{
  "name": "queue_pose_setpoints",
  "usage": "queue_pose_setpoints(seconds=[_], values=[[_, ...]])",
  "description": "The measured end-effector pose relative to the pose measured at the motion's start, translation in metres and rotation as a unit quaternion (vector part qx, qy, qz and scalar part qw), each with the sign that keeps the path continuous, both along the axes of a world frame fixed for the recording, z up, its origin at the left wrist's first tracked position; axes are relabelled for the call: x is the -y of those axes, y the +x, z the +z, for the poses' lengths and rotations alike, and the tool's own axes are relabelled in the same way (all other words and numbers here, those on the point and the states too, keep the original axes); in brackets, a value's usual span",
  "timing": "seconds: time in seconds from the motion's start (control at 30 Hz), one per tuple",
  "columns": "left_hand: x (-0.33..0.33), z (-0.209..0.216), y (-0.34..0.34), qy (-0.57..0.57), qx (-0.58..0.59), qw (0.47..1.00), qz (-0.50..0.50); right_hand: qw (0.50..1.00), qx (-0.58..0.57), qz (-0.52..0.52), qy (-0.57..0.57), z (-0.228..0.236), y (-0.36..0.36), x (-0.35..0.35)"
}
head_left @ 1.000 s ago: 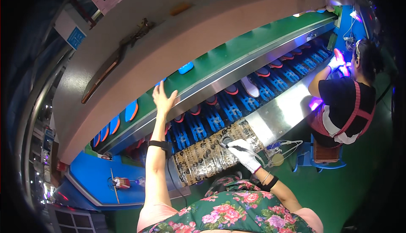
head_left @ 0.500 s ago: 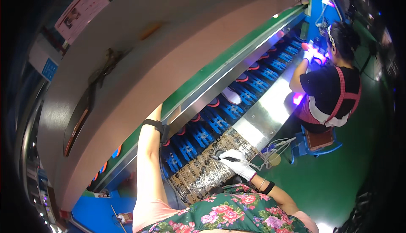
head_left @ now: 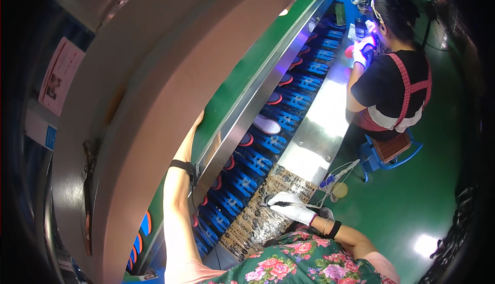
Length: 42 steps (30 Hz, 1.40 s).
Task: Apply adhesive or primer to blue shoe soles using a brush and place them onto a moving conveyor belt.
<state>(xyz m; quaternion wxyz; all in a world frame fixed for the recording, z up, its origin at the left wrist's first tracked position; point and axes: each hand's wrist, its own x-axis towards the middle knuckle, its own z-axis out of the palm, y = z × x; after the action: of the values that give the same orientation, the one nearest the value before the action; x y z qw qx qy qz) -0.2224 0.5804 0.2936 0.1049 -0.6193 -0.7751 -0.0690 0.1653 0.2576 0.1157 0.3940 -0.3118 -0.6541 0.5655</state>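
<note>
My left arm stretches up along the green belt. Only part of my left hand shows at the edge of the large overhanging panel, and its fingers are hidden. In a white glove, my right hand is closed round a slim black tool with a dark rounded end. It rests over a ledge wrapped in brown paper and clear tape. Beside that ledge runs a line of blue racks with dark, red-edged shoe soles; a pale sole lies among them.
A co-worker in a black top and red checked apron sits on a blue-framed stool at the far right, hands under violet light. White cords hang by the metal ledge. More blue-and-orange soles lie at lower left.
The whole view has turned and shifted, bringing the overhanging panel further across. The co-worker's hands have lifted toward the head. My right hand still holds the black tool over the wrapped ledge.
</note>
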Motion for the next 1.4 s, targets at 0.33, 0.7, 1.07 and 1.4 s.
queue_pose_setpoints(seconds=[0.33,0.7,1.07,1.4], values=[[-0.118,0.002,0.130,-0.015,0.014,1.000,0.010,0.997,0.015,-0.070,-0.013,0.009,0.039,-0.025],[-0.071,0.037,0.180,-0.064,0.141,0.983,-0.096,0.999,0.003,-0.039,0.008,0.007,0.047,-0.038],[0.222,0.195,0.306,-0.048,0.502,0.608,-0.613,0.997,0.014,0.044,0.061,0.048,0.042,-0.041],[0.337,0.276,0.388,0.003,0.683,0.268,-0.679,0.995,-0.023,0.007,0.094,0.081,0.087,-0.013]])
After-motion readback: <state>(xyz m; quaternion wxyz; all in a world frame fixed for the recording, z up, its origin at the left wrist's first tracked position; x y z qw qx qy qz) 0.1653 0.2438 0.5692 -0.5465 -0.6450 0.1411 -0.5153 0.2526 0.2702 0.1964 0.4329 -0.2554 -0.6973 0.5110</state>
